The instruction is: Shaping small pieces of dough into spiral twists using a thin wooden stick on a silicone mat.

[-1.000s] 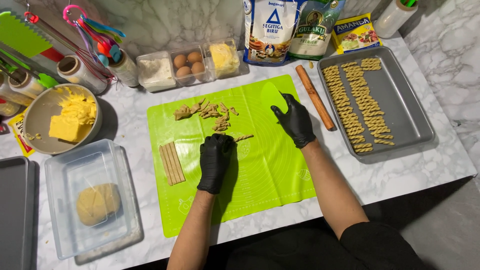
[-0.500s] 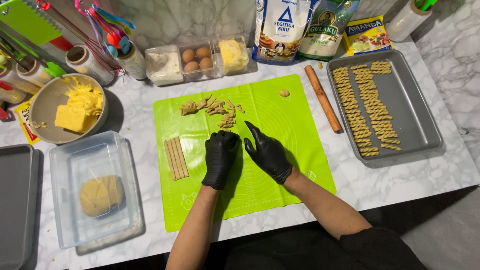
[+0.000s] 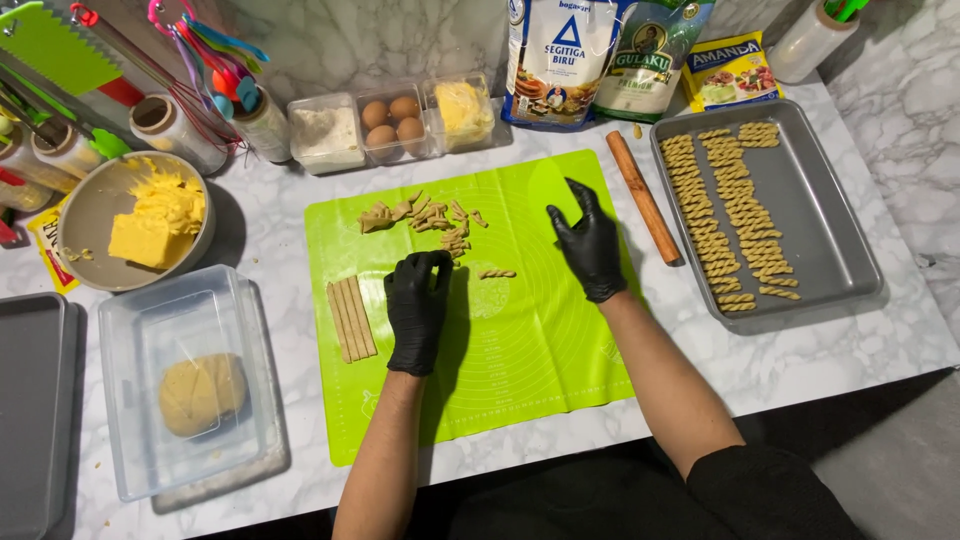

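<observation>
Both my hands wear black gloves over a bright green silicone mat (image 3: 520, 360). My left hand (image 3: 418, 305) rests on the mat with its fingers curled under, and nothing shows in it. It lies just right of several flat dough strips (image 3: 350, 318) and below a pile of dough scraps (image 3: 420, 215). A short twisted dough piece (image 3: 497, 273) lies loose on the mat between my hands. My right hand (image 3: 585, 240) hovers over the mat's upper right with fingers apart and empty.
A grey baking tray (image 3: 830, 240) at the right holds rows of twisted dough pieces (image 3: 735, 215); a wooden rolling pin (image 3: 645, 197) lies beside it. At the left stand a clear tub with a dough ball (image 3: 200, 392) and a butter bowl (image 3: 150, 220). Eggs, ingredient bags and tubs line the back.
My right hand came in beside the left half a second ago, then drew back up and to the right. A twisted dough piece now lies free on the mat between them.
</observation>
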